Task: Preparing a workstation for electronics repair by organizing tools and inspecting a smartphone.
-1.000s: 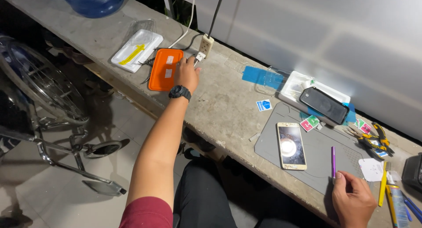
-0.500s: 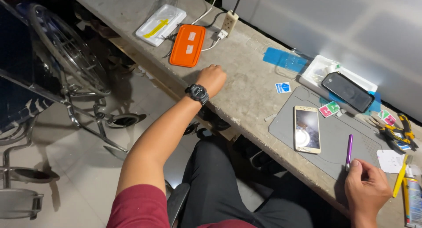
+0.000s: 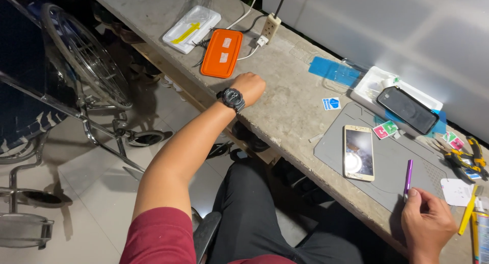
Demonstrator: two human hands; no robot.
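While the right hand (image 3: 428,226) pinches the lower end of a slim purple tool (image 3: 408,176) over the grey mat (image 3: 397,157), a gold-edged phone (image 3: 358,152) lies flat just beside it. A slip could scratch that glossy screen. The left hand (image 3: 248,87), curled loosely and seemingly empty, rests on the concrete bench (image 3: 290,106) near an orange case (image 3: 221,52).
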